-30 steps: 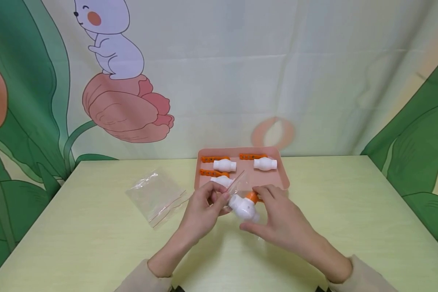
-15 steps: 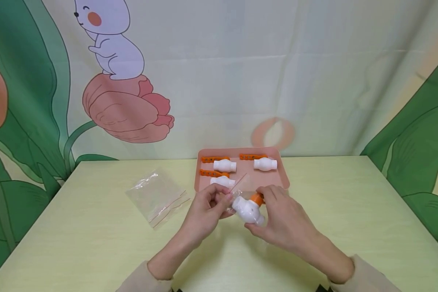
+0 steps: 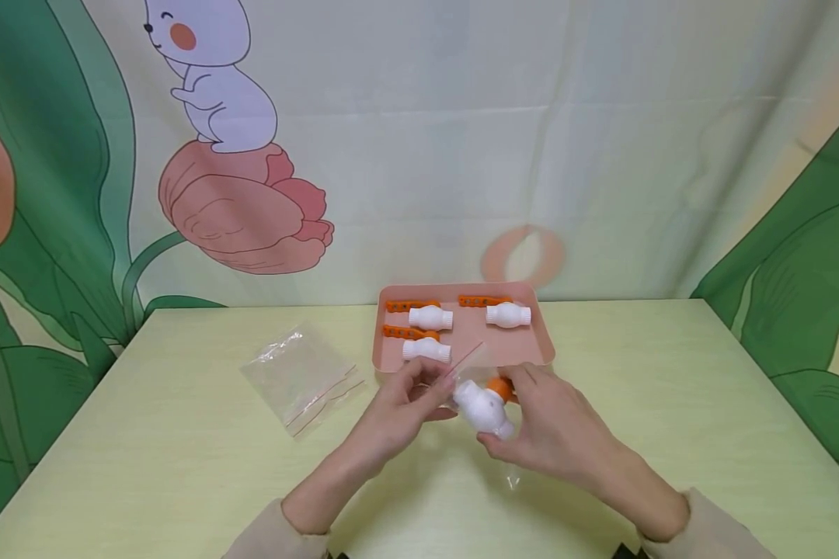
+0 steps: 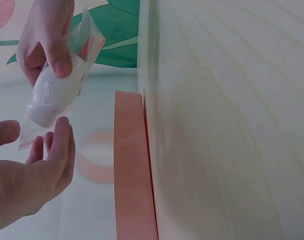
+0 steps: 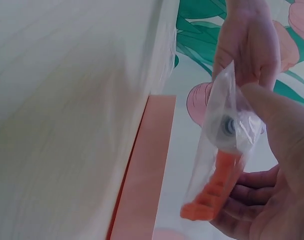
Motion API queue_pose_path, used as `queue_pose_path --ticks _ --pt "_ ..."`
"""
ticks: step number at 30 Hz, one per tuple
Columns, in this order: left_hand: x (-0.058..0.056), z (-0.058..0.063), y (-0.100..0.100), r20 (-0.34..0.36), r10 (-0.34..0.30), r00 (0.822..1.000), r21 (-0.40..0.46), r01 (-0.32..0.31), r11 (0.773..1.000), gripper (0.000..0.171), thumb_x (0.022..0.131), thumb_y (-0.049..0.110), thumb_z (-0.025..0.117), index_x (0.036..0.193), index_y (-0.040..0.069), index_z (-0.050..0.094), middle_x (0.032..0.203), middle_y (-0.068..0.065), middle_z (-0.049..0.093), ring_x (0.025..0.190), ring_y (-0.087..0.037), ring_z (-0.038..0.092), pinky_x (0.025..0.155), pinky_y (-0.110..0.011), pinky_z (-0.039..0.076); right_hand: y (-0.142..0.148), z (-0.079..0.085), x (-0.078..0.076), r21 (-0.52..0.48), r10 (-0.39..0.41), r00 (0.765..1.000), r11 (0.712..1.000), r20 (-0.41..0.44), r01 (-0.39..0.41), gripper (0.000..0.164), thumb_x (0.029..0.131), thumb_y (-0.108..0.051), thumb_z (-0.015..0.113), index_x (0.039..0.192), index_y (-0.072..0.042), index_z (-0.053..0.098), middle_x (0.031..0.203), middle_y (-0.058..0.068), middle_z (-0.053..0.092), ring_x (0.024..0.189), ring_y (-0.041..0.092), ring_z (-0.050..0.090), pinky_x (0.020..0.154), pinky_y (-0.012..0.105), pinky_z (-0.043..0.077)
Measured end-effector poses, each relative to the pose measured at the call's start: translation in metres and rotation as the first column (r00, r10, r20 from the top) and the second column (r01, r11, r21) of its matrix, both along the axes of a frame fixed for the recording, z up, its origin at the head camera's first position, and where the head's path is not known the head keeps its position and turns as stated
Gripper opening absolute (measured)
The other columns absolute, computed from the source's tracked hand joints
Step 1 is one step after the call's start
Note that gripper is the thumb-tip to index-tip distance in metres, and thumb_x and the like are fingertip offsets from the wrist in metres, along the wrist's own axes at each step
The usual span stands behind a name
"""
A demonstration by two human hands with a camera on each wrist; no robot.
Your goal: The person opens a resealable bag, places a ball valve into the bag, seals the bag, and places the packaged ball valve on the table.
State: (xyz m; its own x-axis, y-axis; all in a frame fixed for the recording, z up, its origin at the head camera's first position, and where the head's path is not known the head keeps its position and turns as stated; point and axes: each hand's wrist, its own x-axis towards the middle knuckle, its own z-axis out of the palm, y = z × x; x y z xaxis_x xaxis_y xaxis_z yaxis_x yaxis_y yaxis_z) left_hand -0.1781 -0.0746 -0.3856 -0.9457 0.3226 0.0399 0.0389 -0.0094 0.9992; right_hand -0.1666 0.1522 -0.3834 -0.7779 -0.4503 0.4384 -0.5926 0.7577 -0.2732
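Note:
A white ball valve [image 3: 482, 409] with an orange handle [image 5: 214, 187] sits inside a clear zip bag [image 5: 199, 170]. My right hand [image 3: 555, 423] grips the bagged valve, thumb on the near side and fingers by the handle. Curled at the bag's mouth, my left hand [image 3: 400, 410] holds the edge with the red seal line. In the left wrist view, the left thumb and fingers stand on either side of that edge, and the right thumb presses the white body [image 4: 59, 92] through the film. Exact contact of the left fingertips is partly hidden.
Behind the hands lies a pink tray [image 3: 475, 341] with three white valves, their orange handles alongside, such as the back-left valve [image 3: 430, 317]. Left of it, flat clear zip bags [image 3: 301, 376] lie on the pale wooden table [image 3: 147, 435]. A printed curtain [image 3: 419, 171] hangs behind.
Both hands and the bagged valve have shifted slightly right and toward me. The right fingers now cover more of the orange handle, and more of the tray's front-left valve shows.

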Motion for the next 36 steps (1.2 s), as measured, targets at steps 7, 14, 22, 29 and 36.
queue_pose_path --ticks 7,14,22,29,36 --pt "0.001 0.001 -0.013 -0.080 -0.034 0.996 -0.174 0.020 0.984 0.028 0.104 0.020 0.064 0.128 0.006 0.062 0.115 -0.009 0.062 0.106 -0.032 0.061 0.091 -0.037 0.055 0.011 0.002 -0.004 -0.021 -0.012 0.994 1.000 0.106 0.014 0.052 0.071 -0.038 0.090 0.107 -0.010 0.065 0.093 -0.006 0.062 0.082 0.011 0.060 0.071 0.030 0.053" --pt "-0.001 0.005 -0.028 -0.128 -0.066 0.990 -0.285 0.027 0.958 0.025 0.103 0.019 0.065 0.125 0.007 0.063 0.114 -0.005 0.063 0.108 -0.026 0.060 0.092 -0.040 0.051 0.028 0.005 -0.008 -0.039 -0.061 0.978 0.997 0.198 0.069 0.044 0.073 -0.034 0.090 0.103 -0.012 0.065 0.089 -0.008 0.061 0.079 0.010 0.058 0.071 0.030 0.053" --pt "0.001 0.004 -0.037 -0.150 -0.153 0.977 -0.350 0.093 0.932 0.022 0.104 0.022 0.063 0.120 0.008 0.064 0.111 -0.001 0.064 0.110 -0.021 0.058 0.096 -0.043 0.047 0.054 0.008 -0.014 0.005 -0.153 0.953 0.988 0.262 0.157 0.044 0.075 -0.036 0.089 0.102 -0.008 0.067 0.086 -0.003 0.063 0.073 0.014 0.056 0.066 0.031 0.051" --pt "0.001 0.002 -0.045 -0.174 -0.135 0.975 -0.392 0.057 0.918 0.016 0.103 0.020 0.063 0.116 0.011 0.066 0.108 0.000 0.065 0.107 -0.020 0.060 0.093 -0.042 0.050 0.077 0.006 -0.017 0.043 -0.228 0.927 0.973 0.297 0.226 0.040 0.076 -0.036 0.087 0.095 -0.007 0.066 0.077 -0.003 0.059 0.066 0.015 0.051 0.059 0.032 0.045" --pt "-0.003 -0.003 -0.056 -0.183 -0.135 0.974 -0.428 0.045 0.903 0.017 0.104 0.021 0.063 0.116 0.010 0.066 0.107 0.000 0.065 0.106 -0.020 0.060 0.092 -0.040 0.051 0.096 0.005 -0.024 0.123 -0.306 0.885 0.952 0.352 0.280 0.045 0.078 -0.041 0.085 0.089 -0.004 0.063 0.071 0.001 0.054 0.062 0.018 0.048 0.055 0.033 0.039"
